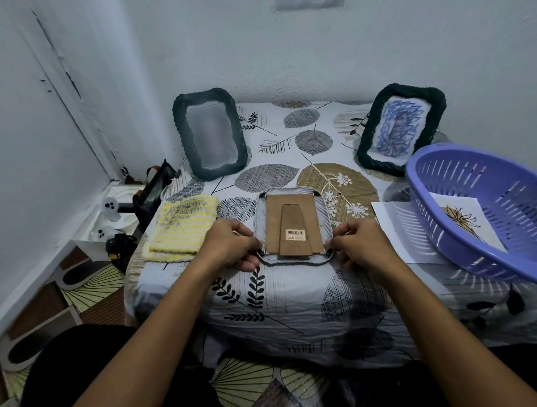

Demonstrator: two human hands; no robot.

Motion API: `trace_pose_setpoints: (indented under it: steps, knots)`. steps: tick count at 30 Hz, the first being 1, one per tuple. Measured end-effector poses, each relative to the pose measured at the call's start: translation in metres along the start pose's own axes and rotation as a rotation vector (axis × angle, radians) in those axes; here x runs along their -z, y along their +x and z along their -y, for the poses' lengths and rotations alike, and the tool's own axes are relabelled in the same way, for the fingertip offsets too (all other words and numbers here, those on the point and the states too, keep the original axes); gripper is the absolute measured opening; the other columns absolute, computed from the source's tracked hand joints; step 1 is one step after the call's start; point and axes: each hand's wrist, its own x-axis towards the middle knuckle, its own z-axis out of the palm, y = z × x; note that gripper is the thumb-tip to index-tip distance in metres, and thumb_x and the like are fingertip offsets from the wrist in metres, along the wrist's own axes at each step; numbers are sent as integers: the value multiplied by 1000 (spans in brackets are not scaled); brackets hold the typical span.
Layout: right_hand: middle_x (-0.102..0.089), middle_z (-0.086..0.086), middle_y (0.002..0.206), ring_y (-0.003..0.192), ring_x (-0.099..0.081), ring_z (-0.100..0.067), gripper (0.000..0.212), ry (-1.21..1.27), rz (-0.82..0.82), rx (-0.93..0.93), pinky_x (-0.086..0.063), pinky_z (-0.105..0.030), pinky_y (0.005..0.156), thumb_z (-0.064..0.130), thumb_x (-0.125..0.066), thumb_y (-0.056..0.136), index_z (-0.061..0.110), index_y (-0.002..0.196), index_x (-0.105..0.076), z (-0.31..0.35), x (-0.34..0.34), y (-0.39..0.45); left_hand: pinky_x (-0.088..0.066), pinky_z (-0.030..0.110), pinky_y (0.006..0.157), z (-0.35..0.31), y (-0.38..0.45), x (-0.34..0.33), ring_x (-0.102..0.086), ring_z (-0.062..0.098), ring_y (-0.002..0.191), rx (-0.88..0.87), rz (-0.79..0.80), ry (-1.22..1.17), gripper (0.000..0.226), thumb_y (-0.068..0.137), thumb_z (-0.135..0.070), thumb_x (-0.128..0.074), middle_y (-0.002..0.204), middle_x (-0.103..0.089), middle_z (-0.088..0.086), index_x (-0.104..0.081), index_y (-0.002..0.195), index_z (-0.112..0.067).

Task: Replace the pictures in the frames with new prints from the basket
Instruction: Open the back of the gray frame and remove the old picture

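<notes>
3 frames on the worktop (296, 294), and the one in play lies face down in the middle (293, 227), brown backing board (289, 225) up with a barcode sticker on it. Both hands are on its near corners: the left hand (232, 248) has its fingers curled at the near-left corner, the right hand (359, 242) curled at the near-right corner, fingertips at the small dark clips there. Standing at the back left is a dark frame (210, 133) showing a blank grey pane; back right, another dark frame (401, 128) holds a blue scribble picture. On the right, the purple basket (466, 253) is tilted, with a flower print (465, 222) inside. A yellow cloth (182, 227) lies left of the middle frame.
</notes>
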Motion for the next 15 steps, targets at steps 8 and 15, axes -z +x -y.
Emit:
trace_pose_setpoints:
  steps: [8, 15]
  knots:
    - [-69, -8, 81, 74, -65, -24, 8, -78, -111, 173, -57, -41, 72, 11, -72, 80, 13, 87, -69, 24, -1, 11, -58, 39, 61, -19, 22, 9, -60, 24, 54, -250, -205, 297, 11, 74, -13, -77, 65, -63, 4, -67, 80, -13]
    - [-66, -4, 90, 81, -61, -23, 13, -332, -133, 163, -46, -30, 66, 18, -66, 84, 17, 97, -67, 46, -15, 30, -59, 42, 55, -36, 34, 6, -68, 34, 55, -163, -128, 327, 9, 79, 0, -68, 76, -70, 23, -61, 79, -5]
